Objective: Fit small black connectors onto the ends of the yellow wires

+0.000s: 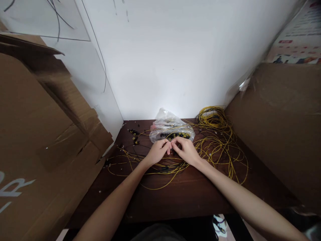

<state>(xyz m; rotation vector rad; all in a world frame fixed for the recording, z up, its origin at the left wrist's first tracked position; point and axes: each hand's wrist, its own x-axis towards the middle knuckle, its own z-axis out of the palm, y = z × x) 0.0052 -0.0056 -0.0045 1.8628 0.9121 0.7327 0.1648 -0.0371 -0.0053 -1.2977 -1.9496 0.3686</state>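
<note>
Above the dark brown table, my left hand [158, 151] and my right hand [185, 149] meet, fingertips pinched together. Whatever is between the fingers is too small to make out; a thin yellow wire seems to run close by. Right behind the hands sits a clear plastic bag [164, 117] with small black and yellow parts [185, 135] at its front. Loose yellow wires [160, 189] loop on the table below and around both hands. A few black and yellow connectors [135, 137] lie to the left of the bag.
A coil of yellow wire [213, 117] rests at the table's back right. Cardboard boxes flank the table [160, 204], one on the left [45, 140] and one on the right [276, 124]. Behind stands a white wall [165, 60]. Tiny pale scraps dot the table's left side.
</note>
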